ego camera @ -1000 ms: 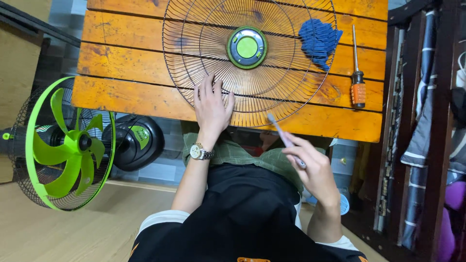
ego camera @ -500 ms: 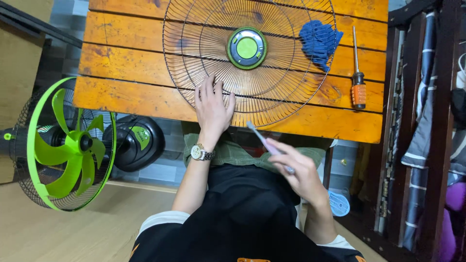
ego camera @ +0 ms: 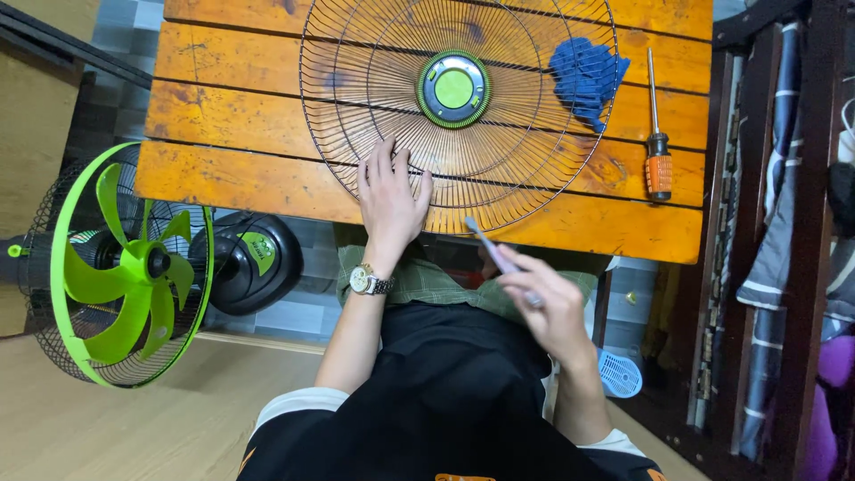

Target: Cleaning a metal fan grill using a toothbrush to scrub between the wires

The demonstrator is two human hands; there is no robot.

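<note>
Fan grille (ego camera: 463,116) cut off at top; toothbrush (ego camera: 499,258) head blurred.

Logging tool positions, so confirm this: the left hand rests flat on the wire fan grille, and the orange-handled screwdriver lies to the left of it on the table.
Not quite. The head view shows the screwdriver right of the fan grille, not left. The left hand does rest flat on it.

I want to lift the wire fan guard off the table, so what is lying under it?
Under the wire fan guard lies a blue cloth, near its right rim, on the wooden table. The left hand rests on the guard. Its round hub hides whatever is beneath.
</note>
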